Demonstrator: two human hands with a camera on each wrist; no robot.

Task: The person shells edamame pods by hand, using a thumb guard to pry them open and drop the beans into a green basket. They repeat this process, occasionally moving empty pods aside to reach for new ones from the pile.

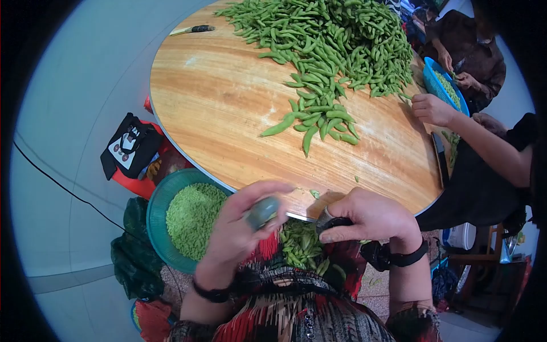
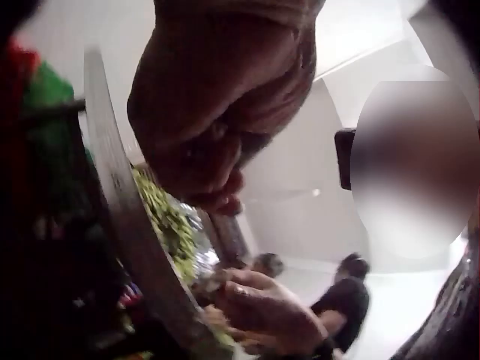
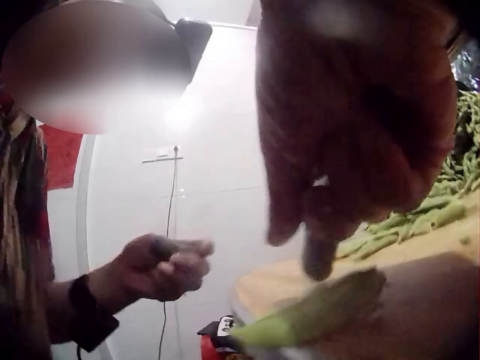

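Observation:
My left hand point(image 1: 231, 228) is raised at the near table edge beside the basket, blurred, its fingers curled. A grey-green cover point(image 1: 263, 212) shows at its thumb; I cannot tell whether beans are inside the fingers. Opposite it, my right hand point(image 1: 373, 214) bends over the table edge, a grey band point(image 1: 326, 220) round one digit. In the right wrist view a green soybean pod point(image 3: 311, 315) appears just under that hand's fingertips point(image 3: 319, 262). Below both hands lies a heap of pods point(image 1: 302, 245). The left wrist view is dark, and that hand's fingers point(image 2: 217, 169) are bent inward.
A large pile of soybean pods point(image 1: 342, 40) covers the far part of the round wooden table point(image 1: 228, 102). A green basket point(image 1: 156, 228) of shelled beans stands at the left. A knife point(image 1: 440, 157) lies near the right edge. Other people's hands point(image 1: 436, 108) work beside a blue basket point(image 1: 433, 85).

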